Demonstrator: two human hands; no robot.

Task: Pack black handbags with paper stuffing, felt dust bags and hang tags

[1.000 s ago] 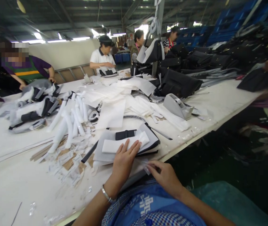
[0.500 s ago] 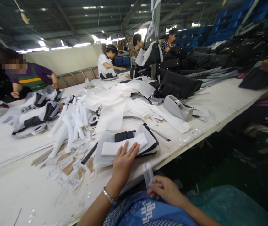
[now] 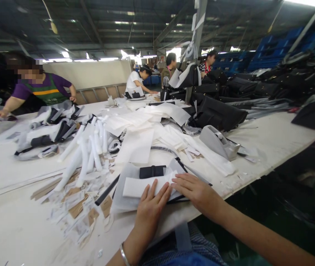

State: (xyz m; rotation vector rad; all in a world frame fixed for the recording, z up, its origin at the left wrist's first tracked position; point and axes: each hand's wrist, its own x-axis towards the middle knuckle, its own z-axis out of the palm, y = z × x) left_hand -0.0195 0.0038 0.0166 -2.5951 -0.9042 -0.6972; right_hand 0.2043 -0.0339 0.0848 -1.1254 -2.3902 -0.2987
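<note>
A black bag (image 3: 152, 171) lies near the table's front edge, partly wrapped in a thin translucent white sheet (image 3: 120, 199). Across it runs a folded white packing strip (image 3: 135, 187). My left hand (image 3: 153, 199) rests flat on the strip, fingers spread. Beside it, my right hand (image 3: 194, 190) lies over the strip's right end with fingers stretched out, its tips close to my left fingers. Whatever is under the right fingertips is hidden.
Left of the bag are rolled white foam tubes (image 3: 96, 136) and scattered small paper packets (image 3: 76, 218). A grey tape dispenser (image 3: 218, 142) stands to the right. White sheets (image 3: 139, 144) and black bags (image 3: 215, 111) pile up behind. Several co-workers stand around the table.
My right hand has risen from my lap, where it held a piece of clear tape, onto the strip's right end. My left hand stays on the strip. The view has shifted slightly.
</note>
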